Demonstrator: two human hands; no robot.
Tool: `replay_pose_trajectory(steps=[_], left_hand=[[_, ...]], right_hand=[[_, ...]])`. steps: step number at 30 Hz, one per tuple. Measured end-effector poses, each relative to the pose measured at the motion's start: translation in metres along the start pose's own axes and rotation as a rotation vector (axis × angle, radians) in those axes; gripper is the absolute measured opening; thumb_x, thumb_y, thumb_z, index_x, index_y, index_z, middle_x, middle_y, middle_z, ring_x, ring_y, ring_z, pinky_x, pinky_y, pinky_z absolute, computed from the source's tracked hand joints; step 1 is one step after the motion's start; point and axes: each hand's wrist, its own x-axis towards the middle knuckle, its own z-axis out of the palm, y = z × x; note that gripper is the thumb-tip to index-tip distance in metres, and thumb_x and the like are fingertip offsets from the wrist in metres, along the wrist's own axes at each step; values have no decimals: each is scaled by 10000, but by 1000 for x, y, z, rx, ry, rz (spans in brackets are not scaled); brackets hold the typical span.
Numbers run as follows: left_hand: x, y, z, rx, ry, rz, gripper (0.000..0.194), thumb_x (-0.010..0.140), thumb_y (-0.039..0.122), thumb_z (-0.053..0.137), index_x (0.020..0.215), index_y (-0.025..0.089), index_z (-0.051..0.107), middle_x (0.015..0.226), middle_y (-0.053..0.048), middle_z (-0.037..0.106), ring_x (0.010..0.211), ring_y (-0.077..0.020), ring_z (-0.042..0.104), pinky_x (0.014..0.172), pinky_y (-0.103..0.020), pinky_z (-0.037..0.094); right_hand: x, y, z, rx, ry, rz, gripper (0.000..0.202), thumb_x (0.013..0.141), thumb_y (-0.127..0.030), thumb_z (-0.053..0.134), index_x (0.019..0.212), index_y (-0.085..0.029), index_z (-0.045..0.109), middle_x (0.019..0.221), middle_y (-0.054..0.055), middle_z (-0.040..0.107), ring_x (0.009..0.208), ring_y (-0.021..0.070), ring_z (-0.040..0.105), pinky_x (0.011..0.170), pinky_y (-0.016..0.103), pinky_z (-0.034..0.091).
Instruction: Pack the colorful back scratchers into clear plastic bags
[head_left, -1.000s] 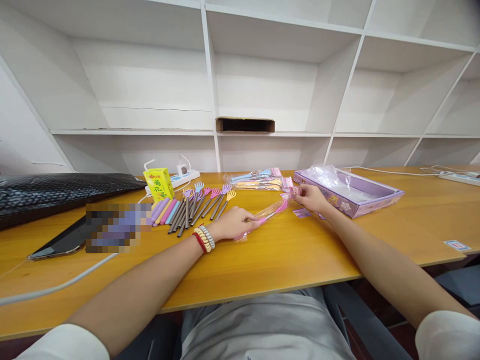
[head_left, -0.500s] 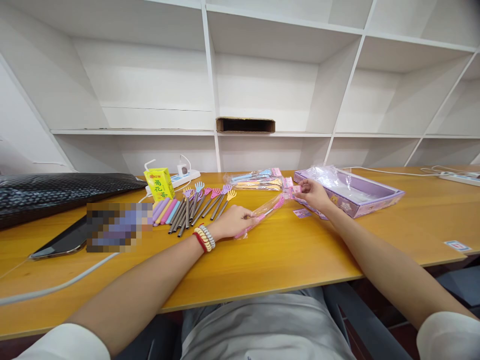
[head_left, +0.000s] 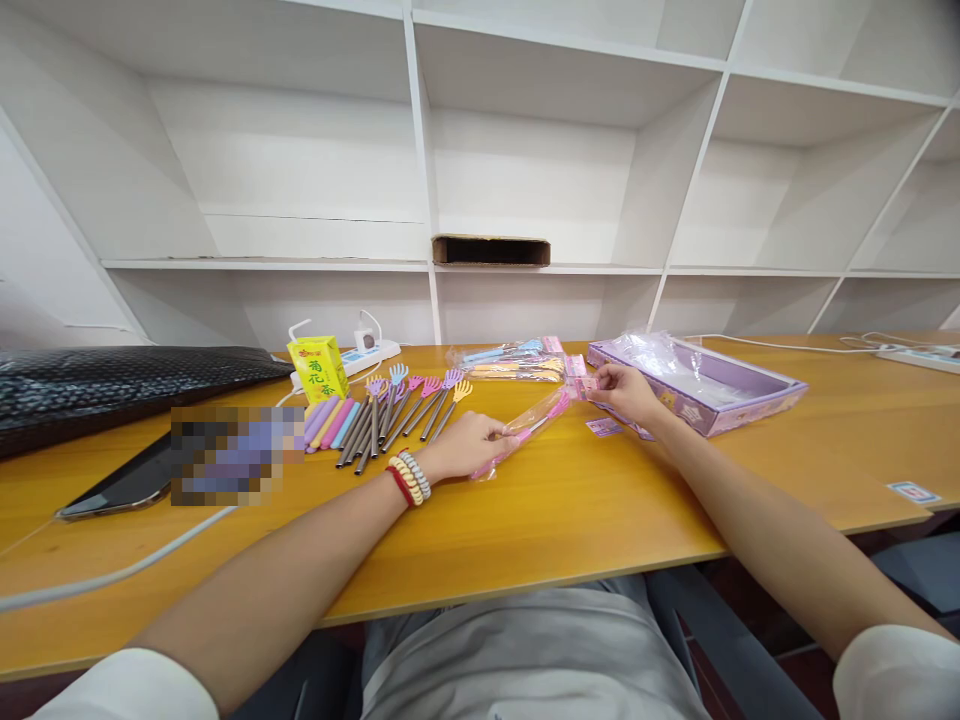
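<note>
A pink back scratcher point(head_left: 537, 424) lies slantwise over the table in a clear plastic bag. My left hand point(head_left: 466, 446) is closed around the bag's lower end, by the pink handle. At the upper end, my right hand point(head_left: 628, 393) pinches the pink header card point(head_left: 586, 386) between thumb and fingers. Another small printed card point(head_left: 603, 427) rests on the table just below that hand. Beyond the bag lie bagged blue and yellow back scratchers point(head_left: 514, 360). Loose back scratcher heads with metal rods point(head_left: 388, 412) are spread left of my left hand, with several coloured handles point(head_left: 331, 423) beside them.
A purple tray box point(head_left: 757, 400) with clear plastic bags in it stands at the right. On the left are a yellow drink carton point(head_left: 318, 368), a phone point(head_left: 124, 480), a white cable point(head_left: 142, 562) and a power strip point(head_left: 375, 355). White shelves point(head_left: 525, 160) rise behind the table.
</note>
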Motion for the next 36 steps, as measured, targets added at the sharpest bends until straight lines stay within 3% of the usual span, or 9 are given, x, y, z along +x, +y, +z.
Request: replay_pose_trajectory(steps=[10, 16, 20, 26, 29, 33, 36], left_hand=[[0, 0, 1, 0, 40, 2, 575, 830, 608, 350, 541, 151, 546, 444, -17, 518, 434, -98, 417, 466, -235, 252], [0, -2, 1, -5, 42, -5, 572, 830, 613, 349, 558, 154, 555, 449, -15, 525, 442, -102, 430, 473, -236, 257], [1, -3, 2, -2, 33, -8, 574, 829, 614, 349, 575, 152, 576, 455, -14, 530, 442, -103, 432, 471, -237, 259], [1, -3, 1, -12, 20, -6, 549, 824, 600, 373, 672, 153, 654, 496, -20, 567, 474, -115, 466, 483, -237, 274], [1, -2, 0, -4, 16, -6, 570, 816, 620, 369, 658, 149, 649, 476, -19, 550, 456, -113, 442, 469, -240, 257], [0, -1, 0, 3, 13, -1, 589, 813, 638, 357, 597, 151, 609, 431, -15, 510, 439, -110, 420, 462, -242, 248], [0, 0, 0, -13, 14, -10, 591, 808, 644, 357, 566, 154, 581, 420, -15, 504, 436, -110, 425, 462, -241, 253]], right_hand=[[5, 9, 2, 173, 60, 58, 248, 595, -279, 680, 742, -172, 511, 688, 10, 615, 611, 162, 618, 557, 286, 523], [4, 6, 5, 268, 95, 11, 277, 623, -248, 659, 855, -161, 534, 914, 56, 618, 677, 159, 635, 578, 308, 576], [4, 6, 6, 285, 103, 26, 275, 621, -236, 660, 838, -165, 507, 916, 58, 619, 661, 149, 630, 539, 293, 576], [5, 9, 5, 176, 76, 42, 280, 600, -238, 678, 810, -178, 503, 685, 7, 604, 524, 131, 575, 444, 259, 512], [3, 9, 5, 79, 94, -11, 345, 612, -233, 665, 927, -176, 535, 708, 11, 622, 523, 127, 566, 441, 238, 480], [-1, 8, 4, -81, 76, -144, 583, 671, -205, 589, 1239, -220, 461, 840, 10, 645, 520, 105, 548, 477, 230, 463], [-2, 7, 2, -245, 14, -212, 478, 720, -197, 517, 1195, -217, 566, 826, 17, 647, 506, 98, 530, 533, 245, 462]])
